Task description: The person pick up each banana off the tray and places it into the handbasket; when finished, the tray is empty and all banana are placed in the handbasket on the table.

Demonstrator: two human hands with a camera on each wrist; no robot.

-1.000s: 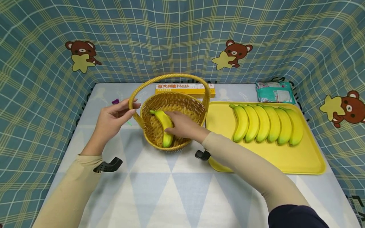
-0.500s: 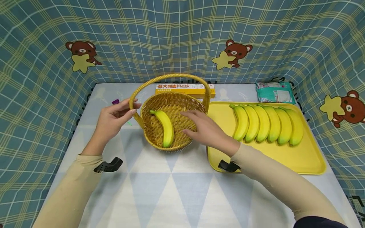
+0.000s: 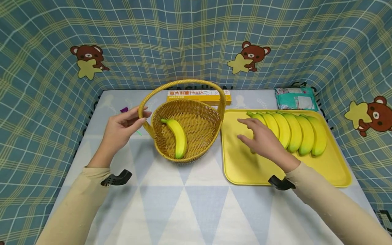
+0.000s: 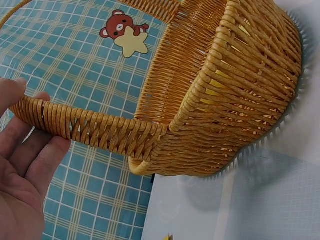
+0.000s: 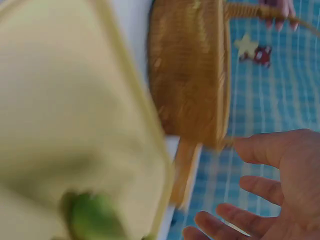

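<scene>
At the left end of the wicker basket's (image 3: 199,136) arched handle (image 4: 90,125), my left hand (image 3: 117,129) pinches the handle between thumb and fingers. One banana (image 3: 180,139) lies inside the basket on its left side, stem toward the back. My right hand (image 3: 264,139) hovers over the yellow tray (image 3: 245,173) with its fingers spread and nothing in them. Beneath and beside it, several bananas (image 3: 294,132) lie in a row on the tray; the hand partly covers the leftmost ones. In the right wrist view the right hand (image 5: 280,195) is plainly apart from the blurred basket.
Behind the basket lies a pasta box (image 3: 199,98). A teal packet (image 3: 296,98) sits beyond the tray's back edge. Near my left hand is a small purple item (image 3: 124,109). A plaid cloth (image 3: 171,44) with bear prints rises at the back and sides.
My right hand has let go of the banana in the basket and moved right, out over the tray. The left hand and the basket have stayed put.
</scene>
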